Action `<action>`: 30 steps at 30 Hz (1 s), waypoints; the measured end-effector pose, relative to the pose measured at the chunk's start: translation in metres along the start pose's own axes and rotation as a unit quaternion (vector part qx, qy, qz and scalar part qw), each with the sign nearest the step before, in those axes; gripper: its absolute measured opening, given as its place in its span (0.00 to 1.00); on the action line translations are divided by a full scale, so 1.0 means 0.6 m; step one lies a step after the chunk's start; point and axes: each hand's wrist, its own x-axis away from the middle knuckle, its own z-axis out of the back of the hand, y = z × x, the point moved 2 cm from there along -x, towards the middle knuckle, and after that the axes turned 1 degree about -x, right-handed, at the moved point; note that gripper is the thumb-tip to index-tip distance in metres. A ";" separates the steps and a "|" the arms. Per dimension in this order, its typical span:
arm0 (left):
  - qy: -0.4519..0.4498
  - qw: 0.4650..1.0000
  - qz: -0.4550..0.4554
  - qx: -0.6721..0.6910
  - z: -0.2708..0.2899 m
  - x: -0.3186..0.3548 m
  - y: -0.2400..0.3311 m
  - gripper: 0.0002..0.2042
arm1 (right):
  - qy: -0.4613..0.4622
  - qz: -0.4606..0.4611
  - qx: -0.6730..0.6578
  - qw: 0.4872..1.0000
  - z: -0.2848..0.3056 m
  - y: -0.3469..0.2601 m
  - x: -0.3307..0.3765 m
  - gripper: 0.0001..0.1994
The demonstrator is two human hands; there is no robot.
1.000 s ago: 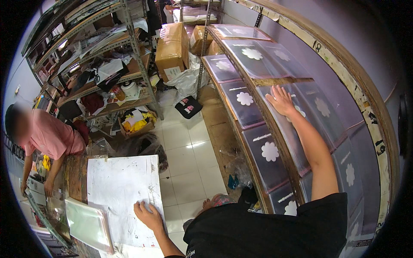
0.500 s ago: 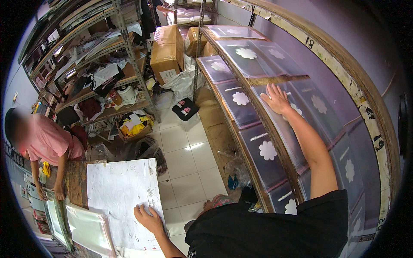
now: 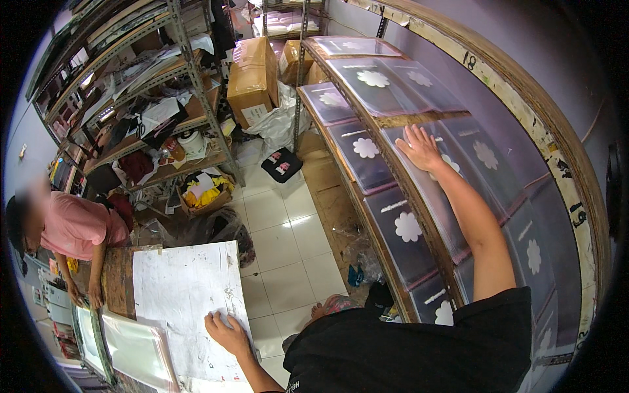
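Note:
My right hand (image 3: 419,149) lies with fingers stretched on a stack of clear plastic sheets or bags (image 3: 445,209) on the rack to my right. A white flower print on that stack is partly hidden behind my wrist. Beside it is another clear stack (image 3: 486,173) with the same kind of white flower. My left hand (image 3: 227,333), fingers loosely apart, rests on the right edge of a large white, stained sheet (image 3: 183,281) covering the worktable. Neither hand grips anything. Left of the white sheet sits a pile of blank clear plastic sheets (image 3: 134,340).
Across the table's left end, a person in a pink shirt (image 3: 82,223) bends over a framed panel (image 3: 90,334). Ahead stand metal shelves (image 3: 190,72) loaded with papers, cardboard boxes (image 3: 252,82), and a black printed cloth item (image 3: 282,165) on the tiled floor (image 3: 268,229).
The person in pink has leaned further forward, head lower and hands shifted slightly over the framed panel. My hands stay where they were; the view has tilted only a little.

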 end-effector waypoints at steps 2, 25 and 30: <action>-0.002 1.000 0.000 0.006 -0.002 -0.001 0.001 0.17 | 0.000 -0.002 0.001 1.000 0.001 0.001 -0.001 0.45; 0.043 0.998 0.029 0.032 0.036 -0.001 0.012 0.16 | -0.004 0.007 0.020 1.000 -0.030 0.043 -0.053 0.39; 0.045 0.997 0.040 0.039 0.038 0.005 0.012 0.16 | -0.010 0.015 0.021 1.000 -0.039 0.060 -0.074 0.40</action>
